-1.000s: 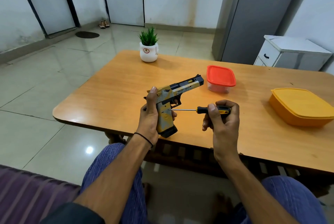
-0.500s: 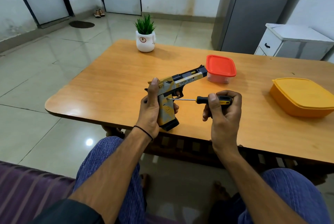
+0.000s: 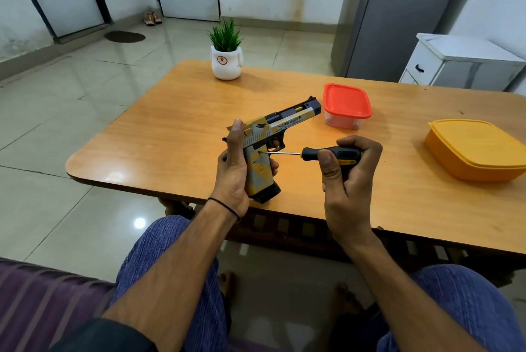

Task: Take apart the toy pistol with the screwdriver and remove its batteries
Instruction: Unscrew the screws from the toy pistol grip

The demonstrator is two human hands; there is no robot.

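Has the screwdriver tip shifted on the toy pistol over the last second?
No. The screwdriver tip sits at the same spot at the top of the grip of the toy pistol, below the trigger guard.

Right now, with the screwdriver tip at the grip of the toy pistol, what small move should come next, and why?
Probably turn the screwdriver in place with the right hand to loosen that screw. Its tip already meets a dark spot at the top of the grip of the toy pistol, which the left hand holds upright above the table. The pistol looks fully assembled.
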